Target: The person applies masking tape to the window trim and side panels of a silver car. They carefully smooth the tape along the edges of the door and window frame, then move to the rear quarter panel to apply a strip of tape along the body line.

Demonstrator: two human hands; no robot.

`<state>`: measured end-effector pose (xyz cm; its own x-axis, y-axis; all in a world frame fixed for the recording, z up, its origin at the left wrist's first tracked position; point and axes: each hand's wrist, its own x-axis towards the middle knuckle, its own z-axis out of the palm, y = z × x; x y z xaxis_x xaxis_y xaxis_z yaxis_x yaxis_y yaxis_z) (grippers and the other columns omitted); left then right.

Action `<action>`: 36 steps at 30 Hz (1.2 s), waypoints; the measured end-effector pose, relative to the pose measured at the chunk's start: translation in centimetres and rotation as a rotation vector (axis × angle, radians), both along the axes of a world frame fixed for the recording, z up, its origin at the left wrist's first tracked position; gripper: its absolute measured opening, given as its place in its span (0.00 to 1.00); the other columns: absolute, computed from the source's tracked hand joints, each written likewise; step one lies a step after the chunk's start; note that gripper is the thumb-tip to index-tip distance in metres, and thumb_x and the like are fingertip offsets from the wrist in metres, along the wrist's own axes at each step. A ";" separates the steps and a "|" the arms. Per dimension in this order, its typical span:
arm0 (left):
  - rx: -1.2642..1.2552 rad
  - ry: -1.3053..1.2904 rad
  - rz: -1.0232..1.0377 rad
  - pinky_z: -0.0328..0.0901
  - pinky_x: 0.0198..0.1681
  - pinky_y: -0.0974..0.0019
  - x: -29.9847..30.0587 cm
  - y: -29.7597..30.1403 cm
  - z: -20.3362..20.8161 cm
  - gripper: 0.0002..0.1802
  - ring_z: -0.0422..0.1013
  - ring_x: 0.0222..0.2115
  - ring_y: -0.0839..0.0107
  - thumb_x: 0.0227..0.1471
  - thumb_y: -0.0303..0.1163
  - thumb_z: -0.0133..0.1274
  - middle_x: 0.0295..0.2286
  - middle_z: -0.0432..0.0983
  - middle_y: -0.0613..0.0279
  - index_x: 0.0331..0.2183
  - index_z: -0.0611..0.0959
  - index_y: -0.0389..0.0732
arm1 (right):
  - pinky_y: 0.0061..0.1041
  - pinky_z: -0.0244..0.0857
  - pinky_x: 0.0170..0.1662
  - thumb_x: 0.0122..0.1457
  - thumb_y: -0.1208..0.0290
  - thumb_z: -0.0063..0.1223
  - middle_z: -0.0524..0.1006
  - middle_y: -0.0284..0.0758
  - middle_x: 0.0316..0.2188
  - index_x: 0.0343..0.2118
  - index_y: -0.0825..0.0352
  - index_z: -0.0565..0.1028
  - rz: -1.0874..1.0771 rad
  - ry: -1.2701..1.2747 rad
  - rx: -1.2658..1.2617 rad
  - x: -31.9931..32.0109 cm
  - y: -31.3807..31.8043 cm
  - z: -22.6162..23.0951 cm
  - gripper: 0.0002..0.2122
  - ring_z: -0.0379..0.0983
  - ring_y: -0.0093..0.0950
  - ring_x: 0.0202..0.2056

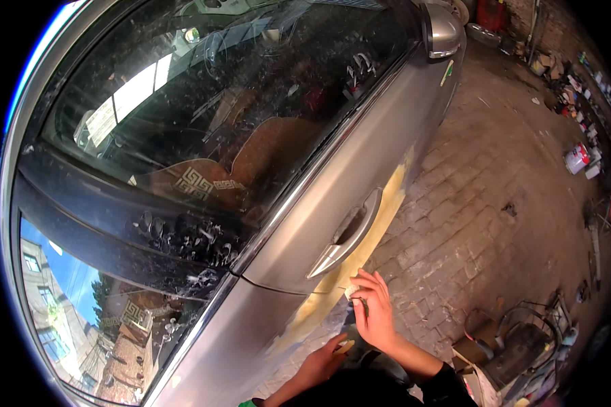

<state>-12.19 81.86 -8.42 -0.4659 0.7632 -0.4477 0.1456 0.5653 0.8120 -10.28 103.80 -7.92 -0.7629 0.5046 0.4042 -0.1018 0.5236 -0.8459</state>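
A grey-beige car door [349, 183] slants across the view, with a band of yellow body filler [370, 247] running below its door handle [343, 241]. My right hand [375, 312] is at the filler band near the gap between the two doors. Its thumb and fingers pinch a small whitish piece [351, 291], whose kind I cannot make out. Lower down, close to the rear door [214, 339], my left hand [319, 366] is closed on a small yellow piece [345, 347]. Whether that is a pad or folded sheet does not show.
The side mirror [443, 30] juts out at the far end. Brick paving [468, 203] lies right of the car. A paint can [577, 159] and assorted clutter line the wall. Boxes and a dark case [516, 353] sit at the lower right, near my right arm.
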 end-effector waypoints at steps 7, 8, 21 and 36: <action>-0.007 -0.018 -0.053 0.73 0.45 0.57 -6.9 5.0 0.1 0.33 0.80 0.43 0.50 0.61 0.28 0.57 0.44 0.82 0.46 0.64 0.66 0.46 | 0.55 0.52 0.68 0.60 0.82 0.53 0.74 0.42 0.59 0.41 0.64 0.69 0.023 0.134 0.128 -11.9 7.2 3.6 0.09 0.62 0.47 0.66; -0.005 -0.044 -0.040 0.73 0.43 0.55 -8.0 5.5 0.0 0.33 0.80 0.42 0.47 0.60 0.29 0.59 0.43 0.81 0.44 0.64 0.66 0.46 | 0.55 0.52 0.68 0.60 0.82 0.54 0.74 0.42 0.58 0.41 0.64 0.69 0.025 0.145 0.137 -13.1 8.1 3.5 0.09 0.62 0.47 0.67; -0.128 0.004 0.081 0.73 0.45 0.53 -10.8 17.4 2.9 0.34 0.79 0.43 0.46 0.60 0.32 0.59 0.43 0.82 0.46 0.64 0.67 0.47 | 0.55 0.50 0.68 0.61 0.81 0.54 0.76 0.39 0.59 0.41 0.62 0.67 0.099 0.151 0.184 -19.3 22.0 3.3 0.10 0.59 0.46 0.68; -0.006 0.000 0.335 0.73 0.42 0.54 -8.0 35.5 1.2 0.30 0.79 0.42 0.46 0.61 0.31 0.58 0.42 0.83 0.49 0.62 0.69 0.46 | 0.50 0.52 0.68 0.71 0.78 0.40 0.80 0.50 0.51 0.43 0.65 0.64 0.185 0.290 0.075 -23.3 41.6 2.3 0.01 0.77 0.44 0.56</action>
<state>-20.15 117.40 -7.18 -0.6906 0.5646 -0.4519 -0.0490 0.5869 0.8082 -33.56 145.42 -5.66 -0.6871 0.3290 0.6478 -0.4311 0.5331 -0.7280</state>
